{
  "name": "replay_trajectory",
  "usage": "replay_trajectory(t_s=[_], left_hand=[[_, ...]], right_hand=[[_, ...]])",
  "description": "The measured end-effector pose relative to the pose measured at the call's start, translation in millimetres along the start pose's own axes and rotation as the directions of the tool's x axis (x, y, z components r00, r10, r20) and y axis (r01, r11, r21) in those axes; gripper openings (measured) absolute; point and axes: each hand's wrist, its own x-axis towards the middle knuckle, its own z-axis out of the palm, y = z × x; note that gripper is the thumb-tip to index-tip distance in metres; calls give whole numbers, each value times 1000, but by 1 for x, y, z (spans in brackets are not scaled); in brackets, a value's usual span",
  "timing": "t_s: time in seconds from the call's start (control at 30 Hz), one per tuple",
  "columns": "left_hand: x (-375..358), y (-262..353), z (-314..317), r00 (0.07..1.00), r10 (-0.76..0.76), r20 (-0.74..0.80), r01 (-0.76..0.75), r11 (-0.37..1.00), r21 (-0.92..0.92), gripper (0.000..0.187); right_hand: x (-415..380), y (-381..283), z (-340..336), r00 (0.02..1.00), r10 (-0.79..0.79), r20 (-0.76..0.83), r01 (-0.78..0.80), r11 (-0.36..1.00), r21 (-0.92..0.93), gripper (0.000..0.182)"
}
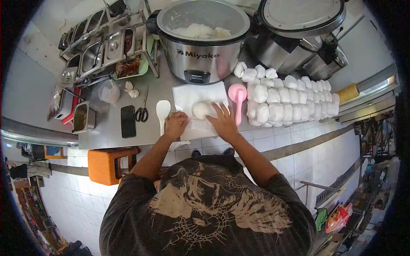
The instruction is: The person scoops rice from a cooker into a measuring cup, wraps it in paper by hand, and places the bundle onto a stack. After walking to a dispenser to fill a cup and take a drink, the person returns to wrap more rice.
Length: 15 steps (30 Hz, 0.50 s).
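A rounded mound of white rice [200, 111] sits on a sheet of white wrapping paper [183, 94] at the table's front edge. My left hand [176, 123] is at the paper's left side, its fingers curled and pinched on the sheet. Across the mound, my right hand [224, 121] lies with fingers spread on the paper, the thumb close against the rice. A white rice paddle [162, 111] rests left of the sheet. On the right lies a pink scoop [238, 96], its handle toward me.
Behind the paper stands a large Miyako rice cooker [198, 53] holding rice. White wrapped bundles [290, 100] are stacked at right. Scissors [142, 112] and a phone [128, 121] lie left. Metal food pans [92, 57] sit on a rack; an orange stool [104, 166] stands below.
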Motion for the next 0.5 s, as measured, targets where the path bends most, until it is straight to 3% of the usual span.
replay_trajectory(t_s=[0.07, 0.17, 0.27, 0.37, 0.47, 0.5], left_hand=[[3, -5, 1, 998, -27, 52, 28, 999, -24, 16], [-1, 8, -3, 996, -76, 50, 71, 994, 82, 16], [-1, 6, -2, 996, -52, 78, 46, 996, 78, 17], [-1, 8, -1, 999, -15, 36, 10, 993, 121, 18], [-1, 15, -8, 994, -37, 99, 24, 992, 123, 22], [-1, 16, -11, 993, -36, 109, 20, 990, 137, 23]], right_hand=[[2, 13, 2, 996, -7, 94, 4, 999, 33, 47], [-4, 40, 33, 999, -45, 8, 41, 955, 295, 48], [1, 34, 17, 984, 123, 126, -167, 878, 449, 58], [15, 39, 26, 968, 132, 214, -239, 748, 619, 69], [23, 45, 6, 899, 134, 417, -326, 840, 433, 57], [18, 53, 14, 904, 116, 411, -298, 861, 412, 49]])
